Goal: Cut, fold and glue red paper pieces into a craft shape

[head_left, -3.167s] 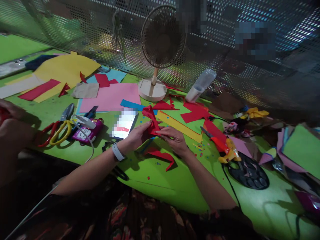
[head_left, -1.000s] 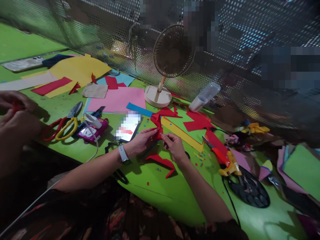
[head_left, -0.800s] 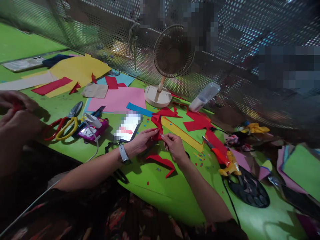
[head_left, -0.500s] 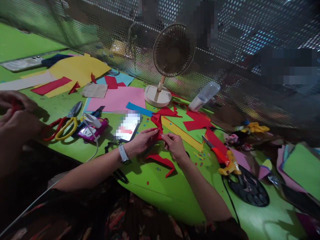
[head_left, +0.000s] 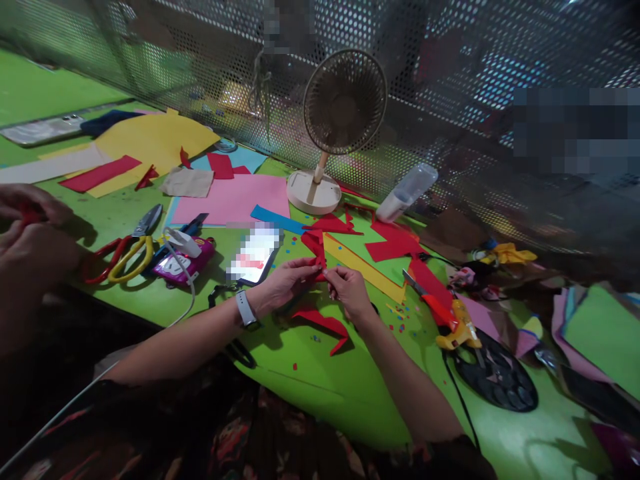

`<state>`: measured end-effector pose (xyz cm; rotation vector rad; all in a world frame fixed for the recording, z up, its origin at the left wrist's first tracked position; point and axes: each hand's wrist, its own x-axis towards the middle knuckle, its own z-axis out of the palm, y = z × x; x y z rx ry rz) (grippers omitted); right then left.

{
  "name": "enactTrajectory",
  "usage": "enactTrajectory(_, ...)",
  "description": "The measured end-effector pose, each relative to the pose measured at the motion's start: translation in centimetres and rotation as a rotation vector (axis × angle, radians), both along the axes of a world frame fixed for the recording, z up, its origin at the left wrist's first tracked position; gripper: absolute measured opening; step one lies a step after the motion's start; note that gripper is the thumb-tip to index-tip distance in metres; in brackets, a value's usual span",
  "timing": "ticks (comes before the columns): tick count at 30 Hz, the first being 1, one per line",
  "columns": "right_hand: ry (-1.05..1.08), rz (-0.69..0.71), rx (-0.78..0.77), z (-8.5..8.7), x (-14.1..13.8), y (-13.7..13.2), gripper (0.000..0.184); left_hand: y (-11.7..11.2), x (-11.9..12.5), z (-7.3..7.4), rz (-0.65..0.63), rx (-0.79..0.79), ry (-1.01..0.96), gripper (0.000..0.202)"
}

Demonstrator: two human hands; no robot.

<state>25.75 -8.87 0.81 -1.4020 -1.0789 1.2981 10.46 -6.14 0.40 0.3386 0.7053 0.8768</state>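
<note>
Both my hands pinch a folded red piece (head_left: 316, 245), which looks like felt or stiff paper. My left hand (head_left: 286, 283), with a watch on its wrist, grips it from the left side. Fingertips of my right hand (head_left: 349, 288) close on its lower right end, close to the left thumb. The fingers hide part of the piece. Just below my hands, a cut red strip (head_left: 324, 321) lies on the green table. A phone (head_left: 254, 253) with a lit screen rests left of my hands, and a yellow strip (head_left: 367, 267) lies to the right.
A small fan (head_left: 345, 103) stands behind my hands, beside a tilted clear bottle (head_left: 407, 192). Scissors (head_left: 123, 257) and a purple case (head_left: 183, 260) lie left. On the right are a glue gun (head_left: 457, 327) and a black palette-like tray (head_left: 497, 377). Another person's hands (head_left: 35, 233) hold something red.
My fingers have shifted slightly on the red piece, and its upper part tilts lower and further left. The view has moved a little; other things stay in place.
</note>
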Motion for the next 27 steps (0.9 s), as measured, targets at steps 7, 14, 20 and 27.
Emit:
enactTrajectory(7,-0.003,0.021,0.022,-0.1,-0.2,-0.1,0.029,0.0,0.2,-0.2,0.009,-0.002,0.02,0.014)
enactTrajectory(14,-0.014,0.009,0.0,-0.2,-0.3,-0.2,0.031,-0.1,0.3,0.0,0.018,-0.002,0.053,0.013)
enactTrajectory(20,-0.026,0.012,0.009,-0.1,-0.3,-0.4,0.031,0.0,0.3,-0.1,0.01,0.002,0.051,0.012)
enactTrajectory(27,-0.049,0.008,0.039,1.5,0.1,-0.6,0.031,0.6,0.0,-0.1,-0.002,0.008,0.041,0.013)
